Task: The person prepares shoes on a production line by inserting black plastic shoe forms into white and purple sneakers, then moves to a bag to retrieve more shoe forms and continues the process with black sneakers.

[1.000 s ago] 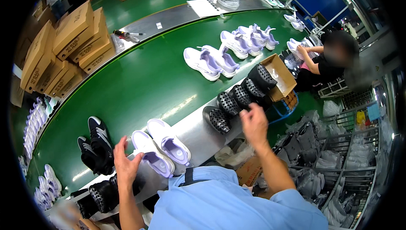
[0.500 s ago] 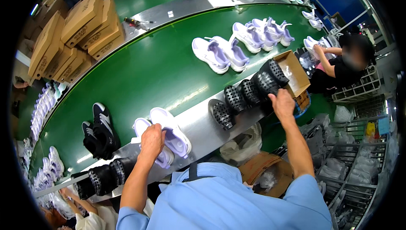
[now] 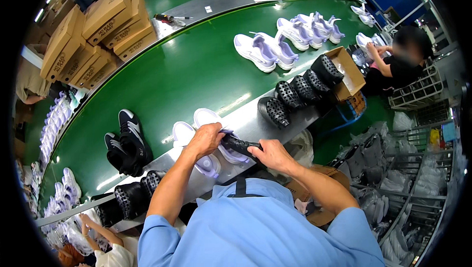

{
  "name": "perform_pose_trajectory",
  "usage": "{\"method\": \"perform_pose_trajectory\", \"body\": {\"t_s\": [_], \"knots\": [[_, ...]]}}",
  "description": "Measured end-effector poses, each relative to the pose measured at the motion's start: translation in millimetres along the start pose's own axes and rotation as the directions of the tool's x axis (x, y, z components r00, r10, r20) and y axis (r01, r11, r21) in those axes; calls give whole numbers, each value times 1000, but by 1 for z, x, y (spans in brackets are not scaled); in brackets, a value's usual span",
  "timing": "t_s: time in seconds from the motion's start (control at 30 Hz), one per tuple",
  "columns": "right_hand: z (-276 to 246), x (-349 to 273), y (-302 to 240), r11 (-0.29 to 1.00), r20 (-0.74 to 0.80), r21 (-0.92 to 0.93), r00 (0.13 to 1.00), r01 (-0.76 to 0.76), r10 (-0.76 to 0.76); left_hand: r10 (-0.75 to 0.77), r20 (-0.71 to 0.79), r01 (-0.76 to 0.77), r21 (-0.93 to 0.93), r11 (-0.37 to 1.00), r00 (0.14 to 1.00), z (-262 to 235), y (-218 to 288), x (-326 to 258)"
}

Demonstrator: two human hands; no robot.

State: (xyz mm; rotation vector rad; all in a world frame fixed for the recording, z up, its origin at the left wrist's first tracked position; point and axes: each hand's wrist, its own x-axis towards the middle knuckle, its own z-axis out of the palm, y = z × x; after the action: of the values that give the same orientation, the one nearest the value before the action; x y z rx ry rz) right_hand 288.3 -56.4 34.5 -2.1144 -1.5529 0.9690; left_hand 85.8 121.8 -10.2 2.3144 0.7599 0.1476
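Before me at the bench edge rests a pair of white and lavender sneakers, the left shoe (image 3: 183, 132) beside the right shoe (image 3: 206, 115), toes pointing away. My left hand (image 3: 205, 140) is closed on the upper of the right shoe near its opening. In my right hand (image 3: 276, 155) is a black perforated plastic shoe tree (image 3: 238, 144), gripped at its near end. Its far end meets the shoe's opening under my left fingers; how deep it sits is hidden. To the right, several like shoe trees (image 3: 289, 95) stand in a row on the metal ledge.
A green conveyor belt (image 3: 196, 70) carries more white-lavender sneakers (image 3: 255, 53) and a black pair (image 3: 129, 139). An open carton (image 3: 348, 73) stands at the ledge's right end. More black shoe trees (image 3: 130, 200) lie left. Shoe boxes (image 3: 105, 14) are stacked far left. A co-worker (image 3: 405, 65) sits at right.
My right hand has come left from the row by the carton, bringing one shoe tree to the right sneaker. My left hand has shifted from the left sneaker to the right one.
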Motion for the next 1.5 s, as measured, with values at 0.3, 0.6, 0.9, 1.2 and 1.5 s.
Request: {"method": "perform_pose_trajectory", "body": {"t_s": [0.3, 0.6, 0.9, 1.2, 1.5], "knots": [[82, 44, -16, 875, -282, -483, 941, 29, -187, 179, -11, -179, -90, 980, 984, 20, -6, 52], [88, 68, -7, 909, -318, -417, 938, -5, -140, 35, 36, -25, -233, 972, 999, 7, -7, 40], [72, 50, 1, 968, -117, -167, 971, 189, -210, -63, -49, 52, -207, 977, 997, 19, -26, 24], [75, 96, 28, 980, -151, -169, 980, 103, -129, -579, -261, 480, -357, 802, 773, 84, 30, -4], [99, 124, 30, 945, -182, -318, 974, 74, -138, -726, -311, 627, -366, 687, 614, 80, 38, -5]]}}
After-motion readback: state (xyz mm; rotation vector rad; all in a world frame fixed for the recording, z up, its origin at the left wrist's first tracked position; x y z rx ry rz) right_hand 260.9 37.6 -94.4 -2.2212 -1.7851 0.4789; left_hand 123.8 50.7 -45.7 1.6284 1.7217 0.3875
